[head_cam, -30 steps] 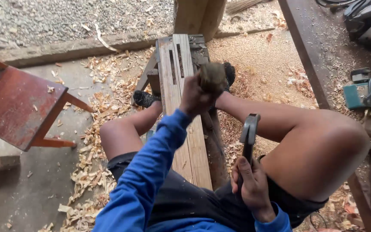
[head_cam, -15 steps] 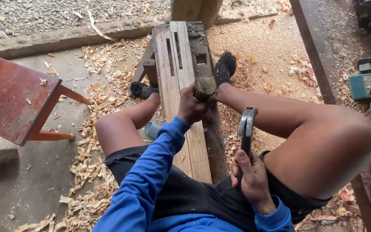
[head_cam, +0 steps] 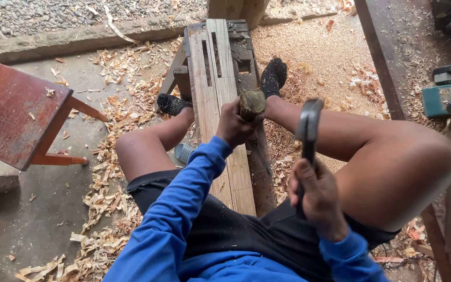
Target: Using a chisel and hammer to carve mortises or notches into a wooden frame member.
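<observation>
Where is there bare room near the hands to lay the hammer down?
Barest: the concrete floor between the red stool and the shavings. The plank beyond the left hand lies bare but slotted. Around the right hand and hammer, legs and sawdust crowd.

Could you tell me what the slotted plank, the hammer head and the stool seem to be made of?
Slotted plank: bare, pale wood with visible grain. Hammer head: looks like dark, dull metal with a faint sheen. Stool: likely wood under reddish-brown paint, worn and dusty.
</observation>
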